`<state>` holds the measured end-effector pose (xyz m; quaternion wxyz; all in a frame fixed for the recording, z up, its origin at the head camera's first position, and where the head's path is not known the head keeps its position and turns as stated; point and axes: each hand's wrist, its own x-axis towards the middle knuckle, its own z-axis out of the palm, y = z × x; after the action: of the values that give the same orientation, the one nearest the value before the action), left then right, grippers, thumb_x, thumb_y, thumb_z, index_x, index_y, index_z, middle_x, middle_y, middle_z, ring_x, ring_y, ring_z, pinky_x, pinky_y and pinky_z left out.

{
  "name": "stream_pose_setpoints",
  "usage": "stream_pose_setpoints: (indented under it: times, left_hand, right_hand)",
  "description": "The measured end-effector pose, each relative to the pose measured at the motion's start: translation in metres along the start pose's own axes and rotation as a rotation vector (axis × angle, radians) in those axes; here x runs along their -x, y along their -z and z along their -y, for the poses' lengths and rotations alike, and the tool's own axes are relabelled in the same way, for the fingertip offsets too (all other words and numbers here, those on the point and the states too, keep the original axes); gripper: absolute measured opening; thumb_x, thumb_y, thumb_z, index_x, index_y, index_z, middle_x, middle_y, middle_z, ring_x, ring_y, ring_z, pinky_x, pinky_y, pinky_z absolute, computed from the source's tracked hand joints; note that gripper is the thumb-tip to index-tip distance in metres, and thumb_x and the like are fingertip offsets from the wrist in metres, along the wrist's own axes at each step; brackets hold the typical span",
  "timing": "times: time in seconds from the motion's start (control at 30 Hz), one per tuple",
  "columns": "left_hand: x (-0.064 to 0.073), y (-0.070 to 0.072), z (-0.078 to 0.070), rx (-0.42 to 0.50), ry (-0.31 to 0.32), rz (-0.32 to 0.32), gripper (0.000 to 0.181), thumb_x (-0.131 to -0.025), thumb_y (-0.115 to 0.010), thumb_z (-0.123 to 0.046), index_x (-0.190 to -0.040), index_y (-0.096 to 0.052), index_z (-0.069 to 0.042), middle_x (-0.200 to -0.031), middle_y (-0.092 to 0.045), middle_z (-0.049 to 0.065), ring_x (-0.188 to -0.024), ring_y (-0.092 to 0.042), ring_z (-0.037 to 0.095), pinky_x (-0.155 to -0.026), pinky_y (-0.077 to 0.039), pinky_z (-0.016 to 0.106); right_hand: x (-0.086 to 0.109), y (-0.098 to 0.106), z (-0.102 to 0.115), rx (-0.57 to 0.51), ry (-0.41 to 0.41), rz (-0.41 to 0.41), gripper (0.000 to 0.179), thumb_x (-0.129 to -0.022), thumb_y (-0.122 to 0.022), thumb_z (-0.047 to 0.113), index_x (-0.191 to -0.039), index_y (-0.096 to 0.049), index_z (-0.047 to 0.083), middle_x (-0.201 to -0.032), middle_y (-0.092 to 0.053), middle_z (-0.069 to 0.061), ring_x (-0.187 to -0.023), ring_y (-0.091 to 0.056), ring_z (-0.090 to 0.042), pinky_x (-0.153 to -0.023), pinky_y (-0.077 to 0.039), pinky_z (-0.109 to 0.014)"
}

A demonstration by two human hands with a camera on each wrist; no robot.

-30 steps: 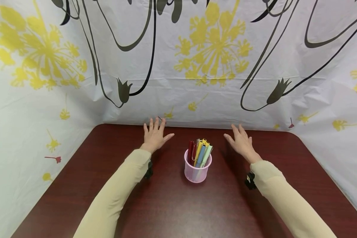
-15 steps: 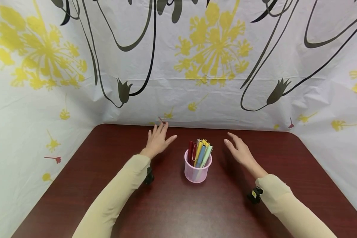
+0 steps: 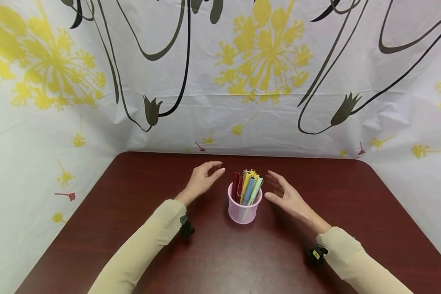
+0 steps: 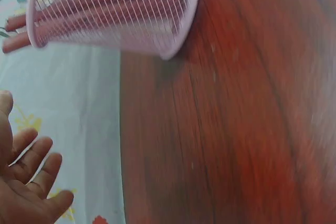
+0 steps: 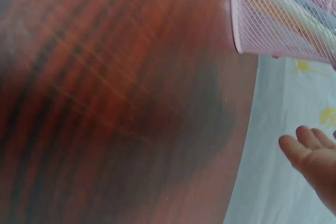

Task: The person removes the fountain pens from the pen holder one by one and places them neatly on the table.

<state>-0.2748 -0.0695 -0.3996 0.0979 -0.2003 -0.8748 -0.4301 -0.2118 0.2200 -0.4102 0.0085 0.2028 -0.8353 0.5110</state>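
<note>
A pink mesh pen cup (image 3: pixel 242 213) stands upright in the middle of the table, filled with several pens: dark red pens (image 3: pixel 236 185), yellow pens (image 3: pixel 245 183), a blue pen (image 3: pixel 248 191) and a pale green pen (image 3: pixel 256 190). To its left hovers my left hand (image 3: pixel 202 179), fingers loosely bent and holding nothing. My right hand (image 3: pixel 287 198) is just right of the cup, thumb apart from the fingers, also holding nothing. Both wrist views show the cup's mesh side, with a gap between it and the left hand (image 4: pixel 29 182) and the right hand (image 5: pixel 315 166).
The dark red wooden table (image 3: pixel 220 261) has rounded far corners. A white cloth (image 3: pixel 213 106) with yellow and dark flower prints hangs behind and along the sides. Small black cameras (image 3: pixel 186 226) are worn on both wrists.
Both hands have come inward from the table's far edge toward the pen cup, their spread fingers now bent more. The cup has stayed in place.
</note>
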Motion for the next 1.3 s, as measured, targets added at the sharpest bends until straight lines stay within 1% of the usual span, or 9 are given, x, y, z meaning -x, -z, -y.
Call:
stream_pose_setpoints:
  times: [0.17, 0.33, 0.5, 0.6, 0.9, 1.03, 1.13, 1.2, 1.3]
  left_hand:
    - [0.007, -0.004, -0.012, 0.186, 0.008, -0.047, 0.028, -0.088, -0.068, -0.023, -0.112, -0.067, -0.008, -0.107, -0.069, 0.008, -0.095, -0.065, 0.024, -0.084, -0.053, 0.039]
    - [0.012, -0.007, -0.025, 0.297, 0.073, -0.030, 0.029, -0.086, -0.070, -0.023, -0.111, -0.067, -0.010, -0.105, -0.069, 0.007, -0.088, -0.065, 0.019, -0.076, -0.054, 0.028]
    - [0.014, -0.013, -0.032, 0.348, 0.088, -0.012, 0.030, -0.085, -0.071, -0.021, -0.112, -0.066, -0.009, -0.107, -0.069, 0.009, -0.087, -0.064, 0.018, -0.073, -0.053, 0.024]
    - [0.014, -0.017, -0.034, 0.362, 0.082, -0.008, 0.031, -0.085, -0.071, -0.020, -0.112, -0.066, -0.007, -0.105, -0.069, 0.009, -0.086, -0.064, 0.019, -0.073, -0.053, 0.024]
    - [0.016, -0.023, -0.036, 0.397, 0.080, -0.018, 0.030, -0.085, -0.071, -0.020, -0.111, -0.067, -0.006, -0.102, -0.069, 0.012, -0.085, -0.064, 0.022, -0.072, -0.052, 0.022]
    - [0.016, -0.027, -0.035, 0.430, 0.094, -0.016, 0.030, -0.085, -0.071, -0.019, -0.112, -0.066, -0.006, -0.102, -0.069, 0.014, -0.087, -0.063, 0.028, -0.071, -0.050, 0.020]
    - [0.017, -0.028, -0.035, 0.450, 0.105, -0.012, 0.031, -0.086, -0.070, -0.016, -0.113, -0.065, -0.004, -0.103, -0.068, 0.017, -0.090, -0.063, 0.030, -0.072, -0.050, 0.020]
    - [0.018, -0.028, -0.037, 0.454, 0.110, -0.009, 0.031, -0.086, -0.069, -0.013, -0.114, -0.064, -0.001, -0.104, -0.067, 0.019, -0.091, -0.063, 0.032, -0.072, -0.050, 0.020]
    - [0.022, -0.021, -0.050, 0.451, 0.101, -0.005, 0.029, -0.087, -0.066, -0.008, -0.114, -0.063, 0.003, -0.104, -0.066, 0.022, -0.091, -0.063, 0.034, -0.073, -0.051, 0.021]
  right_hand:
    - [0.001, -0.010, -0.002, -0.082, 0.076, 0.081, 0.087, -0.082, -0.072, 0.011, -0.149, -0.017, 0.005, -0.146, -0.031, -0.026, -0.132, -0.033, -0.044, -0.103, -0.031, -0.058]
    - [-0.001, -0.018, -0.004, -0.141, 0.116, 0.122, 0.097, -0.076, -0.077, 0.010, -0.149, -0.014, 0.005, -0.146, -0.032, -0.023, -0.131, -0.036, -0.041, -0.104, -0.031, -0.057]
    - [-0.002, -0.023, -0.005, -0.085, 0.090, 0.108, 0.100, -0.073, -0.081, 0.015, -0.149, -0.016, 0.005, -0.149, -0.030, -0.016, -0.134, -0.033, -0.035, -0.107, -0.030, -0.021]
    - [-0.004, -0.025, -0.005, -0.081, 0.092, 0.110, 0.102, -0.071, -0.081, 0.013, -0.148, -0.016, 0.002, -0.150, -0.029, -0.018, -0.135, -0.032, -0.035, -0.103, -0.026, -0.013]
    - [-0.008, -0.031, -0.008, -0.074, 0.081, 0.118, 0.103, -0.070, -0.082, 0.014, -0.148, -0.016, 0.004, -0.146, -0.033, -0.020, -0.131, -0.036, -0.035, -0.105, -0.028, -0.020]
    - [-0.008, -0.033, -0.006, -0.055, 0.081, 0.110, 0.104, -0.069, -0.083, 0.016, -0.148, -0.017, 0.003, -0.145, -0.034, -0.019, -0.130, -0.036, -0.033, -0.109, -0.029, -0.039]
    - [-0.008, -0.034, -0.004, -0.043, 0.069, 0.111, 0.105, -0.068, -0.084, 0.018, -0.148, -0.016, 0.004, -0.146, -0.033, -0.018, -0.131, -0.034, -0.032, -0.109, -0.023, -0.054]
    - [-0.008, -0.035, -0.003, -0.047, 0.059, 0.113, 0.106, -0.068, -0.084, 0.018, -0.148, -0.016, 0.004, -0.146, -0.033, -0.019, -0.131, -0.033, -0.033, -0.109, -0.021, -0.058]
    - [-0.009, -0.035, -0.003, -0.049, 0.053, 0.120, 0.106, -0.069, -0.084, 0.019, -0.148, -0.015, 0.006, -0.146, -0.034, -0.018, -0.130, -0.035, -0.033, -0.109, -0.021, -0.059]
